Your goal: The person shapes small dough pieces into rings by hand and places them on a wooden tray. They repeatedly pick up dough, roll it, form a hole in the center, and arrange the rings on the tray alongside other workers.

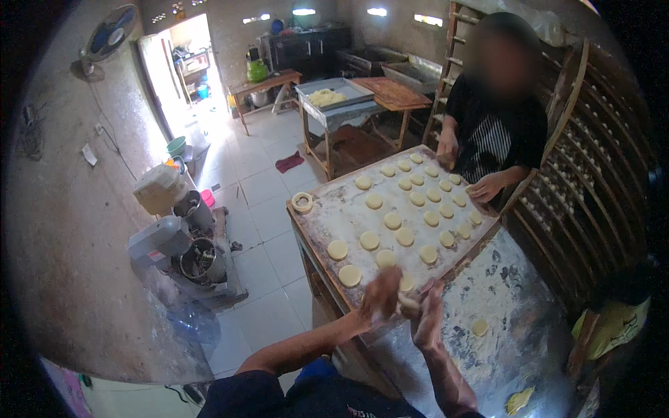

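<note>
A floured wooden board (334,228) holds rows of flat, round dough pieces (373,201). At its near edge, my left hand (382,295) is smeared by motion, so its fingers cannot be made out. Close beside it, my right hand (427,315) is closed on a pale piece of dough (408,304) that sits between both hands. A pale ring (302,203) lies on the board's far left corner. Across the board, another person's hand (488,187) touches a dough piece by the right edge, and that person's other hand (447,145) rests near the far corner.
A flour-dusted table (505,292) extends to the right, with one dough round (479,327) on it. Mixers (162,240) stand on the floor at the left. Behind are a tray with dough (334,94) and a tall rack (592,153). Someone in yellow (617,327) is at the right.
</note>
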Available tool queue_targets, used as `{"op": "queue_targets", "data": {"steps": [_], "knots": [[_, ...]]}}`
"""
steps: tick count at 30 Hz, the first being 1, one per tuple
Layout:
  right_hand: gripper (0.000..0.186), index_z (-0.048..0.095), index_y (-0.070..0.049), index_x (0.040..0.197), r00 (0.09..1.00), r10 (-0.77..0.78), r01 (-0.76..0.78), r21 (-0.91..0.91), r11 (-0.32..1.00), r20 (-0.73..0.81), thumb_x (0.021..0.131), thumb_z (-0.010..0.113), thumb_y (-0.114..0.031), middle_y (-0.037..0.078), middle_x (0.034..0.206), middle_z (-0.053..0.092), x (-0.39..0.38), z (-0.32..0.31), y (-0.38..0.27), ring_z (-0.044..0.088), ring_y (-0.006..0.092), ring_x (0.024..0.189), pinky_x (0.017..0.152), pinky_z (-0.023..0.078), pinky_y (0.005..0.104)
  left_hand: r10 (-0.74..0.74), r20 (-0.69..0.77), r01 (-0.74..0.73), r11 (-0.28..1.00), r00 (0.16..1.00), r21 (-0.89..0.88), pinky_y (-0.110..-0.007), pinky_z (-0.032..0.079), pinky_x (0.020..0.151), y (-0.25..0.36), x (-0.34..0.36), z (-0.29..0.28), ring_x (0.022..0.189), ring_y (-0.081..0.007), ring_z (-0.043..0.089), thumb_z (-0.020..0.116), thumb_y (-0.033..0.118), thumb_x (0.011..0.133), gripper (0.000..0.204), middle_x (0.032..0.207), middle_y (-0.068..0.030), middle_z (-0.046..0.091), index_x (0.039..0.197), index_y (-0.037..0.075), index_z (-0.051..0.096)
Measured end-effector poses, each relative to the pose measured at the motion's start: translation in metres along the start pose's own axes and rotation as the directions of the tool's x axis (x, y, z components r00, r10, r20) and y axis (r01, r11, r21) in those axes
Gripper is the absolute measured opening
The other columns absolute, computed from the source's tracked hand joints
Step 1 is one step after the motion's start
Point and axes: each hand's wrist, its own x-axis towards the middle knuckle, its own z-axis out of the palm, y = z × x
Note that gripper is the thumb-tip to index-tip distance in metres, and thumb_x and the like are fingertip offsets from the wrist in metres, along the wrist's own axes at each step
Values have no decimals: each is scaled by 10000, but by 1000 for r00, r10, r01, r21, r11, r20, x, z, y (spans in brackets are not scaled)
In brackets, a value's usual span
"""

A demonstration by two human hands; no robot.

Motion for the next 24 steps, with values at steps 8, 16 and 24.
{"op": "queue_targets", "data": {"steps": [8, 16, 24], "knots": [[306, 367, -90, 1178, 980, 96, -8, -445, 895, 174, 965, 408, -306, 71, 1003, 438, 93, 56, 32, 552, 240, 982, 826, 507, 380, -142, 210, 205, 925, 967, -320, -358, 475, 643, -91, 40, -76, 803, -231, 575, 588, 128, 893, 443, 946, -117, 570, 1292, -8, 455], [257, 385, -125, 1122, 967, 32, 118, -553, 825, 253, 953, 367, -318, 38, 866, 437, 199, 123, 73, 468, 125, 716, 621, 402, 235, 231, -22, -210, 916, 973, 343, -337, 467, 605, -154, 95, -119, 699, -226, 560, 598, -35, 813, 455, 854, -115, 557, 1260, 9, 525], [386, 413, -33, 1255, 879, -259, 465, -841, 277, 401, 942, 426, -259, 145, 757, 527, 339, 161, 99, 516, 221, 631, 586, 417, 356, -611, -101, 619, 771, 785, 150, -350, 481, 671, -256, 142, -157, 754, -221, 585, 500, 184, 959, 272, 876, -131, 555, 1184, 45, 561]]}}
